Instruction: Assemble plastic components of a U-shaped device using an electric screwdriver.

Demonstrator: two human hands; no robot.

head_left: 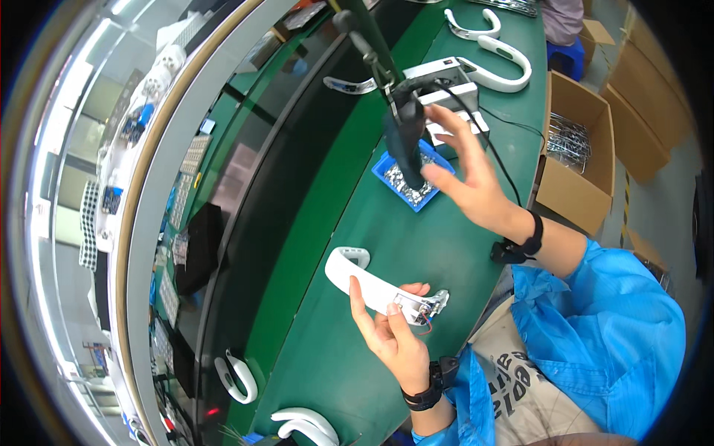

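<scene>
Green workbench (312,349), dark strip (260,175) along far side. White curved housing (379,290) over bench middle, left hand (393,338) clamped on it. Right hand (468,175): thumb and fingers apart, just beside dark hanging tool (405,141); contact, cannot tell. Blue bin (393,192) of small metal parts behind tool. Cardboard box (576,197), metal pieces inside, beside bench. Blue stool (569,61) beyond, person seated.

Open cardboard box (571,197) holding metal parts (569,143); blue stool (572,59) beyond.
</scene>
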